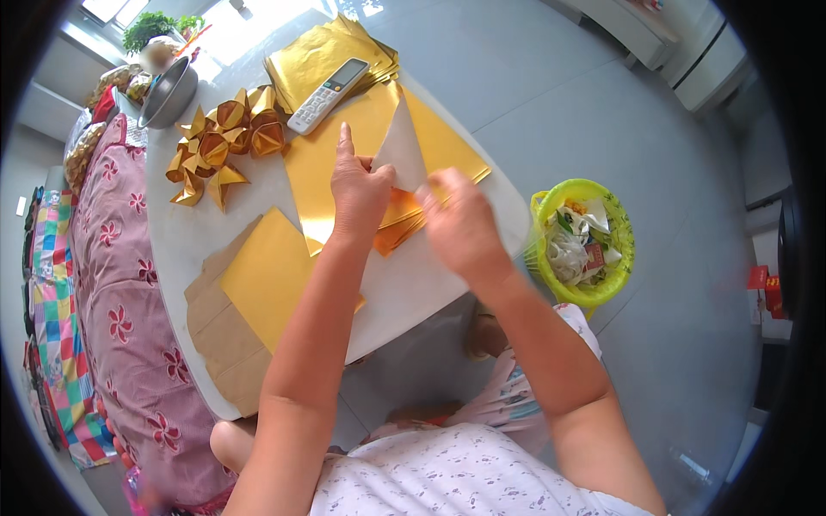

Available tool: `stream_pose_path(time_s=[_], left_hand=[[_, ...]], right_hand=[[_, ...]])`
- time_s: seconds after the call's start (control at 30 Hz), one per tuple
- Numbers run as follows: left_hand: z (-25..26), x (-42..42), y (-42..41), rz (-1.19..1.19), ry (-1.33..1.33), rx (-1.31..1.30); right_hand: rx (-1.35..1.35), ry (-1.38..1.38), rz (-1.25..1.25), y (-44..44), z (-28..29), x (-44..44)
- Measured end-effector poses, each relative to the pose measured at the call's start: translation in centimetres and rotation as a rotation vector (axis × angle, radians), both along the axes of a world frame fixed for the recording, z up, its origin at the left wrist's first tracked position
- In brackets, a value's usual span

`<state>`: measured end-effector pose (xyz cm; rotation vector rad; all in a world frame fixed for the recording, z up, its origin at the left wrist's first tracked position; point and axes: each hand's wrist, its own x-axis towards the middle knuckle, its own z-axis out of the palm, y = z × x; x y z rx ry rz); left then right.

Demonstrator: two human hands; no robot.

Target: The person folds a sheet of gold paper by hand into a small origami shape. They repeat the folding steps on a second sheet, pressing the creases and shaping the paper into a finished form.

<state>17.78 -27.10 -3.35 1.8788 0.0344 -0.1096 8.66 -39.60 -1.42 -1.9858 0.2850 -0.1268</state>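
Observation:
My left hand (361,193) holds a partly folded sheet of gold paper (403,145) between thumb and fingers, its index finger pointing away from me; the sheet's pale back faces up. Blurred, my right hand (461,222) is at the near right edge of that sheet, and its exact hold cannot be told. Beneath both lie flat gold sheets (316,174). Farther off, a white remote control (328,97) rests on a stack of gold foil paper (322,51). Several folded gold paper shapes (216,142) are grouped left of it. More gold paper (264,277) lies on brown cardboard (226,322) at the near left.
The white table (413,309) has a rounded right corner. On the floor to the right stands a yellow-green lined wastebasket (537,245) with rubbish. A grey metal bowl (169,93) sits at the table's far left, and a pink flowered cover (122,271) runs along the left side.

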Motion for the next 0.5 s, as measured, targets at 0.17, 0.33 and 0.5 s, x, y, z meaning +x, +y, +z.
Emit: stream_pose_path(time_s=[0.17,0.33,0.5], left_hand=[[-2.8,-0.5,1.3,0.04,-0.032,-0.27],[-3.1,-0.9,0.8,0.002,-0.084,-0.29],[-3.7,-0.5,1.1,-0.03,-0.082,-0.176]], right_hand=[[0.968,0.166,-0.614,-4.4,1.9,0.5],[1.187,0.203,-0.603,-7.0,-0.2,0.0],[1.208,0.225,-0.56,-6.9,-0.1,1.2]])
